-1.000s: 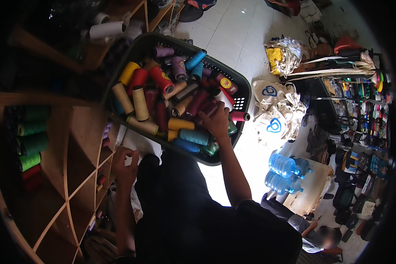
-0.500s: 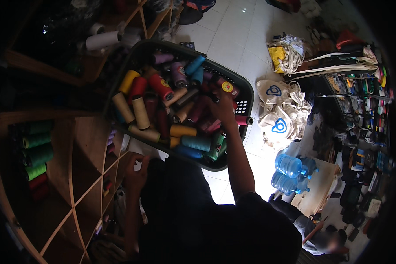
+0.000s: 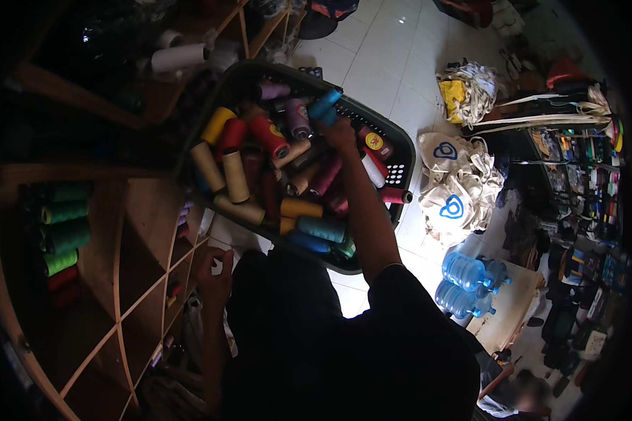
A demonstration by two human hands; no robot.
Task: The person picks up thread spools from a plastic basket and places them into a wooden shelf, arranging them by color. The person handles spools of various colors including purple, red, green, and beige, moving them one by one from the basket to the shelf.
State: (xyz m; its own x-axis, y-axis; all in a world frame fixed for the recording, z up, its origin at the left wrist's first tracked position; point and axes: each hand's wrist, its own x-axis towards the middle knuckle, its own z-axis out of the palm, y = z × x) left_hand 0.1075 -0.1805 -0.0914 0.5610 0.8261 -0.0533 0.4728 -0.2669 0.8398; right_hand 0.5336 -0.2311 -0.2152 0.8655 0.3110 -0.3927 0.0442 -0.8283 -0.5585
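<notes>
Now the right hand (image 3: 340, 135) is at a blue thread spool (image 3: 324, 104); I can't tell if it grips. The empty left hand (image 3: 215, 274) curls loosely. Many spools are left in the basket (image 3: 409, 156); green spools (image 3: 69, 235) sit shelved.

No legible text or numbers

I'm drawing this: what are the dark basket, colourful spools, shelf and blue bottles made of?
The basket looks like smooth plastic, with neat rows of holes. The spools seem wound with matte thread, by their soft-looking, unshiny sides; fibre unclear. The shelf looks like dull wood: thin brown boards. The bottles seem glossy plastic: see-through, with bright glints.
</notes>
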